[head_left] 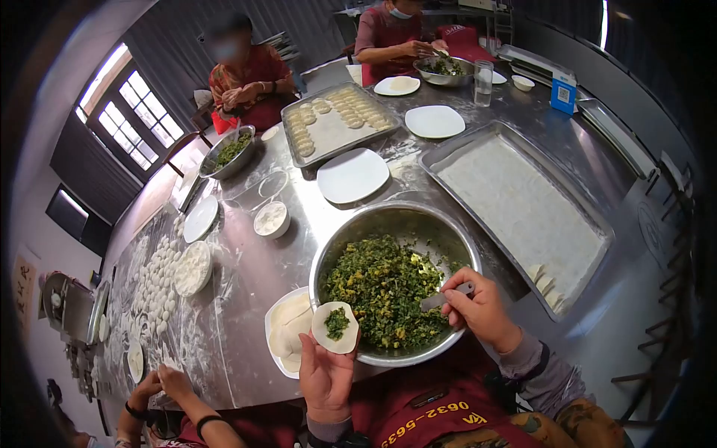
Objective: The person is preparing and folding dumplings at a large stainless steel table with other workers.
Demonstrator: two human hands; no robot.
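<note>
A round dough wrapper (pixel 348 342) with a small heap of green filling on it rests on my left hand (pixel 326 377), whose fingers hold it from below. Closed around the handle of a metal spoon (pixel 433 301) is my right hand (pixel 478 306), over the right side of a large steel bowl (pixel 467 254). Chopped green and yellow filling (pixel 381 291) lies in that bowl, and the spoon's tip touches it. Left of the bowl, a white plate (pixel 270 328) bears a stack of flat wrappers (pixel 290 328), partly hidden behind my left hand.
A tray (pixel 523 201) at the right holds a few dumplings (pixel 545 284); another tray (pixel 336 138) holds many. Empty plates (pixel 352 176) lie between. Dough pieces (pixel 157 280) and a flour bowl (pixel 271 219) are left. Co-workers' hands (pixel 160 381) work lower left; two people are opposite.
</note>
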